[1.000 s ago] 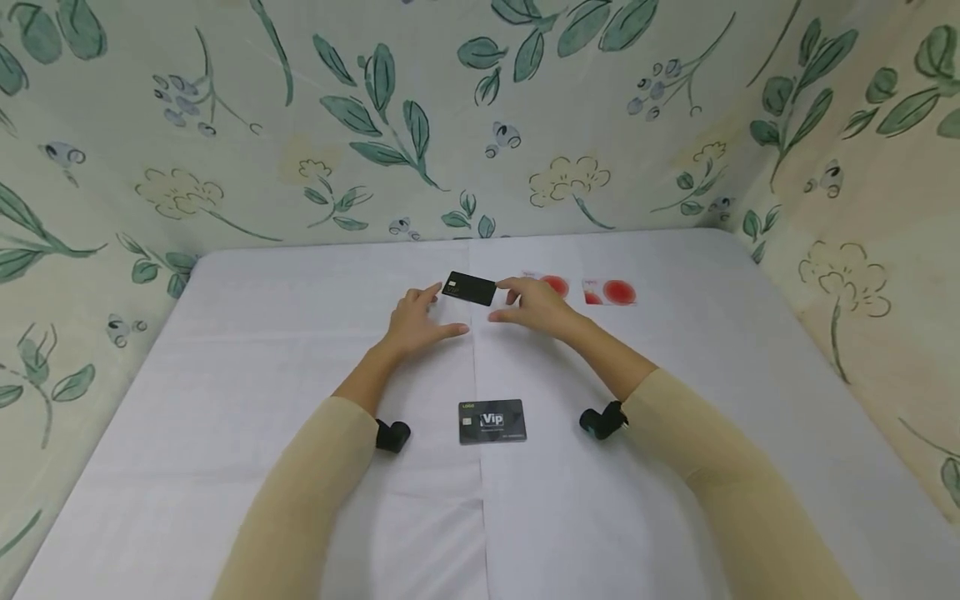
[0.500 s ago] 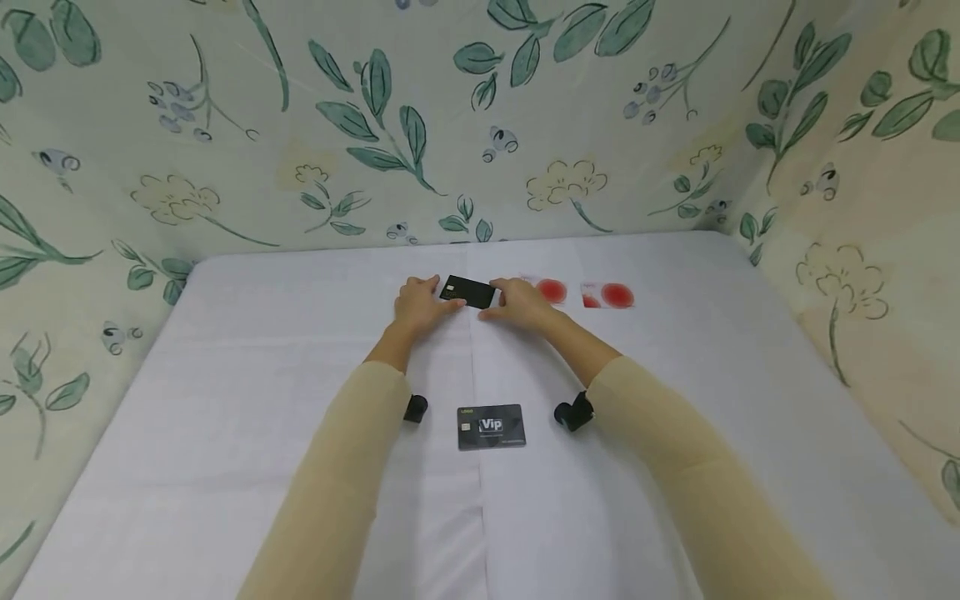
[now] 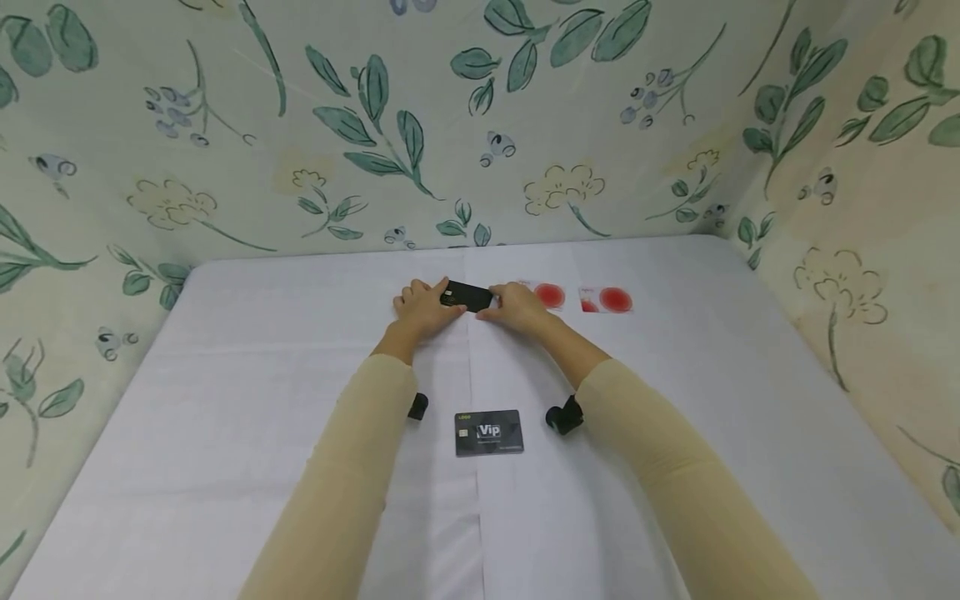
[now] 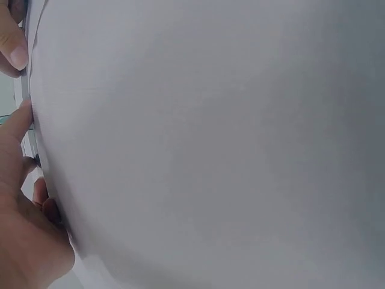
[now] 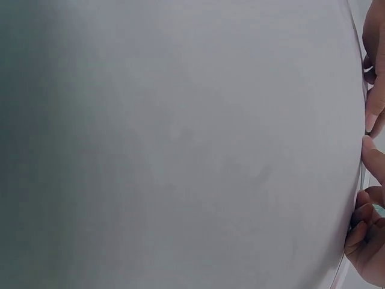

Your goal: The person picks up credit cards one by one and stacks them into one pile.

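Head view: black card (image 3: 467, 297) lies between both hands, slightly askew, far up the bench (image 3: 225, 417); left hand (image 3: 423, 308) pinches its left end, right hand (image 3: 519, 308) its right; Vip card (image 3: 489, 433) lies nearer, well apart | Left wrist: fingers at left edge, grip unclear | Right wrist: fingers at right edge, grip unclear

A pale wall (image 3: 262, 171) stands right behind the table (image 3: 712, 375), patterned with green leaves (image 3: 410, 133), yellowish flowers (image 3: 562, 187) and bluish berries (image 3: 180, 117). The right wall (image 3: 900, 308) carries similar leaves over a peachier ground. White, faintly creased cloth (image 3: 225, 400) covers the tabletop; shadows fall soft.
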